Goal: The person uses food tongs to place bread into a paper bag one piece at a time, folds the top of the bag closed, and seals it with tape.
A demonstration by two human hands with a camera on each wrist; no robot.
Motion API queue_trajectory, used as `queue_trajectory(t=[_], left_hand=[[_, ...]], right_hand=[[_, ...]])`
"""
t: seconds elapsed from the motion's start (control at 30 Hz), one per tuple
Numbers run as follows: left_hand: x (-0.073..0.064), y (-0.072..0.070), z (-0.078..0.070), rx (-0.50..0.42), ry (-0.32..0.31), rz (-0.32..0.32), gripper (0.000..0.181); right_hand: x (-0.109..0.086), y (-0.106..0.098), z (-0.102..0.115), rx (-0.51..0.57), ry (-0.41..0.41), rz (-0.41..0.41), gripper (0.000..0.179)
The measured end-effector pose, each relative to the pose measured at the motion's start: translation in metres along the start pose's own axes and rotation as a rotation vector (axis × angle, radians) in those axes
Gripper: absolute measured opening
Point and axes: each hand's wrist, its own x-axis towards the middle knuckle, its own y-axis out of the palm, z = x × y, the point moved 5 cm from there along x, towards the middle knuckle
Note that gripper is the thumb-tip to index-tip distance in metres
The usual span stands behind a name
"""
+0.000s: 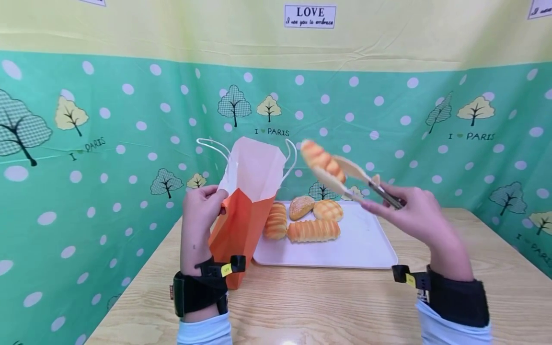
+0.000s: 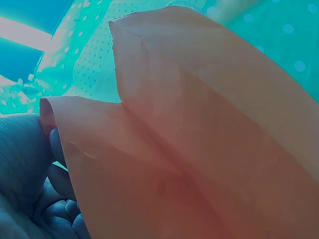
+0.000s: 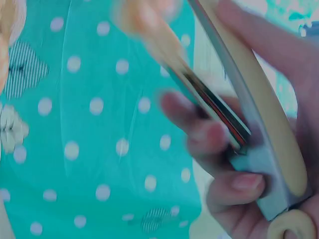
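Note:
My left hand (image 1: pixel 201 211) pinches the rim of an orange paper bag (image 1: pixel 243 218) between thumb and fingers. The bag leans to the right, its white inside and two white rope handles showing. In the left wrist view, the bag's side (image 2: pixel 174 149) fills most of the picture. My right hand (image 1: pixel 416 213) grips a pair of tongs (image 1: pixel 358 179) with beige tips, held up over the tray's right part. Between the tips is a ridged bread roll (image 1: pixel 323 160), right of the bag's mouth. The right wrist view shows fingers curled round the tongs' metal handle (image 3: pixel 249 109); the roll is blurred there.
A white tray (image 1: pixel 362 239) lies on the wooden table (image 1: pixel 310 297) behind the bag. On it are a long ridged loaf (image 1: pixel 314 231), another ridged loaf (image 1: pixel 276 221), a sprinkled bun (image 1: pixel 301 207) and a criss-cross bun (image 1: pixel 328 210). A green dotted curtain (image 1: pixel 379 115) hangs behind.

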Motion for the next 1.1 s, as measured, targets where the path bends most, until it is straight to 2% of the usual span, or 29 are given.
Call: queue_trajectory(t=[0.1,0.17,0.23,0.3,0.47,0.6,0.7,0.83,0.93,1.1], left_hand=[[0.0,-0.001,0.0,-0.002,0.007,0.001,0.032],[0.001,-0.001,0.0,-0.004,0.006,0.003,0.032],[0.001,0.0,0.001,-0.007,0.0,0.008,0.032],[0.001,0.0,0.001,-0.008,-0.009,0.013,0.033],[0.001,-0.002,0.001,-0.009,-0.015,0.026,0.033],[0.001,-0.001,0.001,-0.016,-0.006,0.039,0.033],[0.002,-0.001,0.001,-0.022,-0.006,0.035,0.031],[0.003,-0.001,0.002,-0.024,-0.012,0.025,0.03],[0.004,-0.002,0.002,-0.022,-0.016,0.024,0.029],[0.005,-0.001,0.001,-0.014,-0.01,0.02,0.028]], right_hand=[[0.0,-0.006,0.017,0.069,0.061,-0.214,0.072],[-0.001,-0.006,0.03,0.137,0.074,-0.334,0.068],[-0.003,-0.004,0.044,0.217,0.041,-0.406,0.062],[-0.004,0.0,0.058,0.269,-0.02,-0.436,0.054],[-0.006,0.017,0.089,0.296,-0.169,-0.39,0.054],[-0.007,0.039,0.105,0.273,-0.218,-0.326,0.062],[-0.005,0.056,0.11,0.231,-0.192,-0.242,0.07],[-0.003,0.074,0.11,0.197,-0.104,-0.126,0.081],[-0.002,0.077,0.107,0.193,-0.066,-0.104,0.083],[-0.002,0.076,0.106,0.184,-0.054,-0.099,0.083]])
